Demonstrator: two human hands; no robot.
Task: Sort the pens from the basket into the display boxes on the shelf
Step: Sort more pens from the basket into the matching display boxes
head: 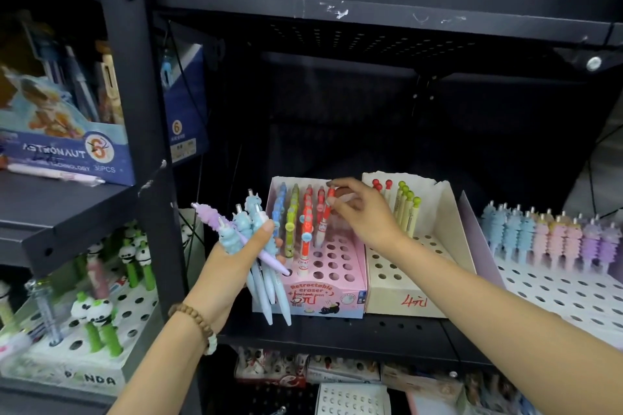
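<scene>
The left hand (232, 263) hides the middles of the unicorn pens (243, 222) it grips. The right hand (367, 216), pinching a red pen (331, 194), covers the pink display box's (323, 300) back corner. The lavender box (473, 239) runs off-frame rightward.

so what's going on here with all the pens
A person is sorting pens into boxes on a shelf. The left hand grips a bunch of blue and purple pens. The right hand pinches a red pen at the back row of the pink box, where many holes are empty. Similar pastel pens stand in the box at far right.
</scene>
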